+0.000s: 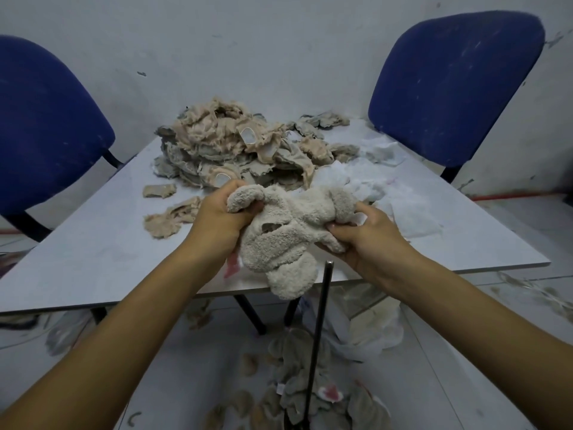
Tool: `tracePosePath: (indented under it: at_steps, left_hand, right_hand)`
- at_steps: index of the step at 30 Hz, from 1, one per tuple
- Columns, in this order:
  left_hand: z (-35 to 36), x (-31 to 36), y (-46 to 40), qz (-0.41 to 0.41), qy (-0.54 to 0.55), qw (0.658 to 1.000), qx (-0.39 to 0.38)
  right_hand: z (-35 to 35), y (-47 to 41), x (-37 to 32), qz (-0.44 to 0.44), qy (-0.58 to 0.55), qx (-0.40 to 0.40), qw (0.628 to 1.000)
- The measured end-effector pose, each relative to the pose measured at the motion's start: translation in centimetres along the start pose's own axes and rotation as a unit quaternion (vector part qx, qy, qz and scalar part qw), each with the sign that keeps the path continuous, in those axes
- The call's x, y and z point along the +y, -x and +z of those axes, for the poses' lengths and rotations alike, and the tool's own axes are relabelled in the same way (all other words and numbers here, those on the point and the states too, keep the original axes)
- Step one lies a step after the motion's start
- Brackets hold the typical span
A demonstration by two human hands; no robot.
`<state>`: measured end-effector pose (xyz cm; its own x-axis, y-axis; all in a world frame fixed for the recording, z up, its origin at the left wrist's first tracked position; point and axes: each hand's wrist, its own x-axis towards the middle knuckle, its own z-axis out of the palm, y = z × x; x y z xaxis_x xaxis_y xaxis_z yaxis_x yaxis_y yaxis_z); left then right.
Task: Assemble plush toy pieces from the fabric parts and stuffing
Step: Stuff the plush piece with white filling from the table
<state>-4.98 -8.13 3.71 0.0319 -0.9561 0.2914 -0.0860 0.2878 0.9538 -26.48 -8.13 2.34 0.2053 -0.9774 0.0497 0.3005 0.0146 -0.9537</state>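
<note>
A cream fluffy plush toy skin (288, 231) hangs limp between both hands above the near edge of the grey table (102, 252). My left hand (218, 217) grips its upper left part, and a pink and white tag shows below that hand. My right hand (366, 235) pinches the right side of the skin. A small opening shows in the middle of the fabric. A pile of beige and grey fabric parts (235, 147) lies at the far side of the table. White stuffing (393, 187) is spread to the right of the pile.
Two blue chairs (455, 88) (40, 131) stand at the far corners against the wall. A thin black rod (319, 336) rises from the floor just below the table edge. More plush pieces (297, 389) and a plastic bag (372, 333) lie on the floor underneath.
</note>
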Motion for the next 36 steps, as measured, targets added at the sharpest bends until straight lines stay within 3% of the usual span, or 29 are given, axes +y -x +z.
tracePosePath:
  at_steps: [5, 6, 8, 9, 11, 14, 16, 18, 20, 23, 27, 30, 32, 34, 36]
  left_hand:
    - [0.0, 2.1, -0.6, 0.089, -0.027, 0.995, 0.024]
    - [0.2, 2.3, -0.9, 0.102, -0.057, 0.992, 0.042]
    - [0.3, 2.3, -1.6, 0.109, -0.232, 0.960, 0.114]
    - [0.4, 1.9, -1.7, 0.096, -0.331, 0.928, 0.139]
    - [0.7, 0.9, -1.3, 0.067, -0.411, 0.904, 0.100]
    - [1.1, -0.7, -0.7, 0.051, -0.502, 0.864, 0.005]
    - [1.5, -1.0, -1.0, 0.008, -0.523, 0.852, -0.031]
    - [2.0, -1.0, -1.3, -0.020, -0.549, 0.834, -0.061]
    - [2.5, -1.3, -1.7, -0.009, -0.563, 0.820, -0.102]
    - [3.1, -0.7, -2.2, 0.032, -0.588, 0.780, -0.211]
    - [3.5, 0.0, -2.4, 0.074, -0.501, 0.816, -0.279]
    - [3.7, -0.7, -2.6, 0.110, -0.486, 0.834, -0.239]
    - [3.6, -1.4, -2.8, 0.124, -0.483, 0.854, -0.144]
    - [3.3, -2.0, -2.8, 0.103, -0.471, 0.874, -0.059]
    - [3.2, -2.4, -2.8, 0.045, -0.496, 0.865, -0.067]
  right_hand:
    - [0.3, -0.8, -0.8, 0.001, 0.035, 0.026, 0.999]
    - [0.1, -0.8, -1.1, 0.022, 0.068, 0.022, 0.997]
    - [-0.1, -0.7, -1.7, 0.089, 0.179, -0.007, 0.980]
    - [-0.3, -0.6, -1.8, 0.117, 0.262, -0.020, 0.958]
    - [-0.7, -0.6, -1.6, 0.089, 0.435, 0.003, 0.896]
    - [-2.7, -1.7, -0.9, -0.113, 0.595, 0.119, 0.787]
    - [-4.0, -2.6, -0.5, -0.179, 0.671, 0.101, 0.712]
    - [-4.8, -3.4, 0.2, -0.152, 0.723, 0.024, 0.674]
    - [-5.0, -3.7, 1.0, -0.117, 0.737, -0.007, 0.666]
    - [-4.7, -3.8, 1.2, -0.125, 0.742, 0.037, 0.658]
    - [-5.2, -4.5, 0.6, -0.146, 0.737, 0.055, 0.657]
    - [-5.5, -4.6, 0.5, -0.172, 0.711, 0.055, 0.680]
    - [-5.6, -4.4, 0.5, -0.187, 0.682, 0.066, 0.704]
    - [-5.5, -4.4, 0.4, -0.206, 0.650, 0.101, 0.725]
    - [-5.2, -4.5, 0.0, -0.212, 0.625, 0.139, 0.738]
